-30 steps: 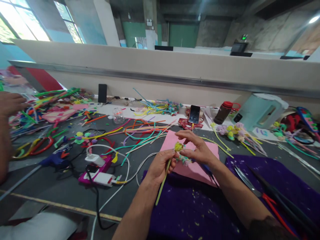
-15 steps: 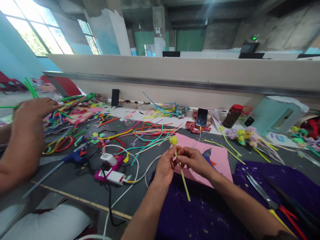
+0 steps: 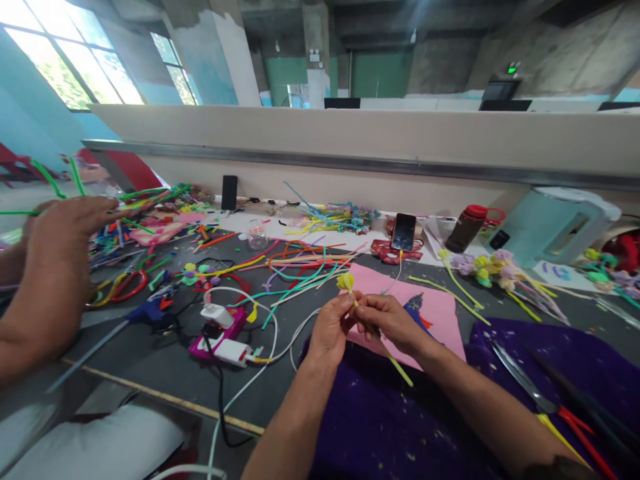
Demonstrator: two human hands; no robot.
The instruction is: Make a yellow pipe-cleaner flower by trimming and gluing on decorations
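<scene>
A yellow pipe-cleaner flower [image 3: 345, 283] stands up just above my left hand [image 3: 332, 327], whose thumb and fingers pinch it at the base. My right hand [image 3: 383, 320] is closed on its yellow-green stem [image 3: 400, 371], close beside the left fingertips. The stem's free end slants down to the right over a dark purple cloth [image 3: 370, 427]. Behind my hands lies a pink sheet [image 3: 444, 308] with a blue glue gun [image 3: 416, 311] on it, partly covered by my right hand and forearm.
Scissors [image 3: 543, 400] lie at the right. A pink power strip [image 3: 225, 337] with cables sits left of my hands. Loose pipe cleaners [image 3: 300, 263], a phone [image 3: 404, 232], a bottle [image 3: 466, 230] and a kettle [image 3: 553, 227] stand or lie farther back. A co-worker's hand [image 3: 75, 223] is at the left.
The stem's lower end has swung to the right, and the flower head has tilted. My right hand has closed further on the stem. At left, the co-worker's green pipe cleaners have shifted.
</scene>
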